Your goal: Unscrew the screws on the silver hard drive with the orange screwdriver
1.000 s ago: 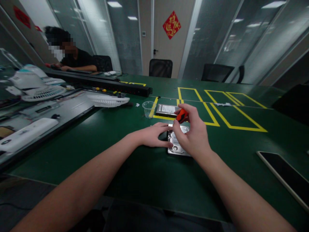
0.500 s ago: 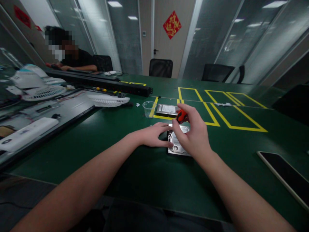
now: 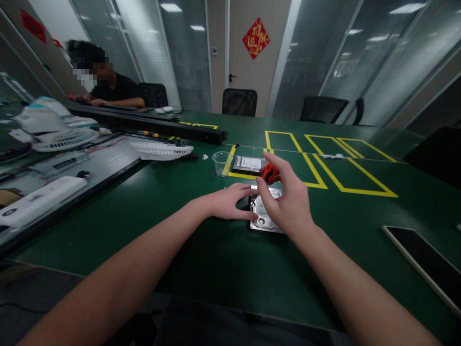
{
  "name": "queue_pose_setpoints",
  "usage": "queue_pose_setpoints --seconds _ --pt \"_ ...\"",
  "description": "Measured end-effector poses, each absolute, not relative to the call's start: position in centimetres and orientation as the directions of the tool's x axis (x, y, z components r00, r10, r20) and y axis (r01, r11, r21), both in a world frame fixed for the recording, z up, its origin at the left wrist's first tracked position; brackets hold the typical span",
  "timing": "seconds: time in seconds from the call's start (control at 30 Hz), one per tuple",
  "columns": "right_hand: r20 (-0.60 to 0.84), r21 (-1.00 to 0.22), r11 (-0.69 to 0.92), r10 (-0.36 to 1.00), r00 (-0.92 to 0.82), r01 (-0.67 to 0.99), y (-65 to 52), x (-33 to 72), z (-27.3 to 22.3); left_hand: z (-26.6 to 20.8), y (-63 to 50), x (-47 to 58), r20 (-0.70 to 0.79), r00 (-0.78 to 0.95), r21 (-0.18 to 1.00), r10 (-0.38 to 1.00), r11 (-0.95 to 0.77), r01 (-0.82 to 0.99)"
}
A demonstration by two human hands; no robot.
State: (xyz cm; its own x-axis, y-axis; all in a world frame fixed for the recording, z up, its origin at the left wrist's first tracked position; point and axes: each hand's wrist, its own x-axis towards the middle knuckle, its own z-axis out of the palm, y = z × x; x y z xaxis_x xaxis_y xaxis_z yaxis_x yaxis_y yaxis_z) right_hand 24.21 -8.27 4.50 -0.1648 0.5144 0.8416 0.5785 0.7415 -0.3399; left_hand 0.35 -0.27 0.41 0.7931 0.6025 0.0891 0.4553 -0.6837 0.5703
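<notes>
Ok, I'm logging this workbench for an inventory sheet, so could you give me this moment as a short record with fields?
Left hand: left hand spread, thumb and fingers at the left side of the near hard drive
Right hand: right hand grips an orange-and-black tool above that drive; tip unclear
Behind: far hard drive, clear cup to its left
Right side: flat dark-screened device
Far left: seated co-worker
Surface: green table, yellow tape outlines

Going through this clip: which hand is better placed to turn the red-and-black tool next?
Probably the right hand: its fingers grip the red-and-black tool above the nearer hard drive. The left hand, fingers spread at the drive's left side, seems better suited to steadying it.
</notes>
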Motion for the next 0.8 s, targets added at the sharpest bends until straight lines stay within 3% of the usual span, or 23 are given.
queue_pose_setpoints --seconds 0.17,0.4,0.8 --pt "0.816 -0.392 0.717 0.561 -0.142 0.577 -8.23 24.29 3.99 0.38 -0.24 0.36 0.075 0.795 0.583 0.602 -0.673 0.455" --pt "0.855 -0.320 0.760 0.489 -0.174 0.565 -8.26 24.27 4.37 0.29 -0.20 0.47 0.095 0.794 0.582 0.600 -0.681 0.445" --pt "0.845 -0.346 0.764 0.506 -0.173 0.545 -8.35 24.32 4.51 0.12 -0.12 0.31 0.104 0.793 0.577 0.600 -0.686 0.443"
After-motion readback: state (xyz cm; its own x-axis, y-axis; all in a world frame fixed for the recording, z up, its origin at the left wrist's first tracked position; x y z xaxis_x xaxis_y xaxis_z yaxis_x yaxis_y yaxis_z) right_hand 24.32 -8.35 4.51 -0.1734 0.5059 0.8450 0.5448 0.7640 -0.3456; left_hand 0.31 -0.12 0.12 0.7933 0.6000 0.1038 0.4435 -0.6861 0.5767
